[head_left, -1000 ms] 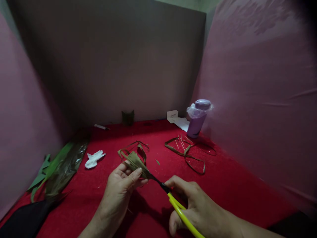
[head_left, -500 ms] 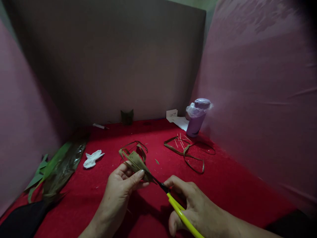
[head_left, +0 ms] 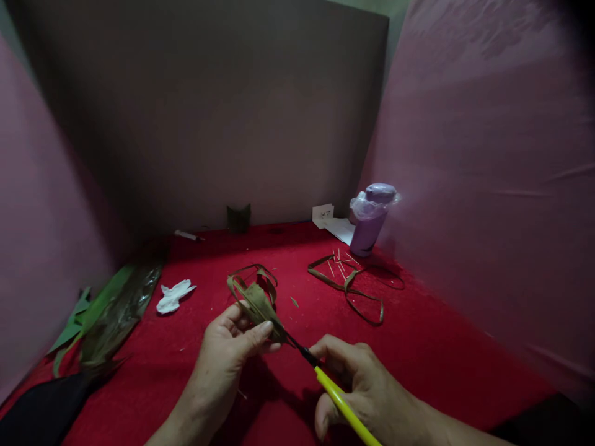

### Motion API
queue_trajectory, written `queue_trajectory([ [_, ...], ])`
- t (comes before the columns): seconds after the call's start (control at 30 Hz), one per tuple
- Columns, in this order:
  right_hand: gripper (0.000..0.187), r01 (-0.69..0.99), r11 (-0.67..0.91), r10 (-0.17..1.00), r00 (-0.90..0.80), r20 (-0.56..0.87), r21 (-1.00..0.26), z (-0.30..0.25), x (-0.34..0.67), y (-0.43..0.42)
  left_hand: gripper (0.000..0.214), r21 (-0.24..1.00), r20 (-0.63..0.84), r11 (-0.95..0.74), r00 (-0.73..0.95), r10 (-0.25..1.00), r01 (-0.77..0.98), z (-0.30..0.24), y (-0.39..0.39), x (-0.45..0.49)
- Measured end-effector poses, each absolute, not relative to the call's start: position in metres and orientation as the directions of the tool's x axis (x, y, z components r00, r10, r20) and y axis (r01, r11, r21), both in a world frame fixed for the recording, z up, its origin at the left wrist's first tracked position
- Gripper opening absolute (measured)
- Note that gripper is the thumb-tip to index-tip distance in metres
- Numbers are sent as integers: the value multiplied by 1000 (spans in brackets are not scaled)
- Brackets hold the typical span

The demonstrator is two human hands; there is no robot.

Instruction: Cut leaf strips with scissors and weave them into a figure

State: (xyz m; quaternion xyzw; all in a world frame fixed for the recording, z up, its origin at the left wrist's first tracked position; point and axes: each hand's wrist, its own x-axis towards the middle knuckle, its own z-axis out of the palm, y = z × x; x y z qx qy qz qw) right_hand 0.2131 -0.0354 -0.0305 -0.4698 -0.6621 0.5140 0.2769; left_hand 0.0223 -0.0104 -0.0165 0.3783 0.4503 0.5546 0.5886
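Between the thumb and fingers of my left hand (head_left: 232,347) is a folded brownish-green leaf (head_left: 258,301), its long thin strips (head_left: 267,272) curling out at the far side. My right hand (head_left: 367,384) grips scissors with yellow handles (head_left: 341,402) and dark blades (head_left: 297,347). The blades reach the leaf's lower right edge, beside my left thumb; whether they are fully closed is hard to see. Part of the handles is hidden by my right fingers.
Several toothpicks (head_left: 339,265) and loose dry leaf strips (head_left: 349,286) lie on the red cloth (head_left: 432,353). Behind are a purple tumbler (head_left: 368,232), white papers (head_left: 340,230) and a small leaf cup (head_left: 238,218). A crumpled tissue (head_left: 175,296) and green leaves (head_left: 105,303) lie left.
The scissor handles have come closer together in my right hand. My left hand and the leaf have shifted slightly to the right.
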Motion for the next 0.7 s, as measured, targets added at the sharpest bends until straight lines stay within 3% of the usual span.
queue_trajectory([
  [0.3,45,325,-37,892,-416,-178,-945,-29,213,-37,30,954,-105,98,-9,994,-282,-20,-8,24],
  [0.7,34,239,-42,886,-440,-147,-970,-34,209,-37,41,946,-114,107,-4,993,-307,-19,-10,25],
])
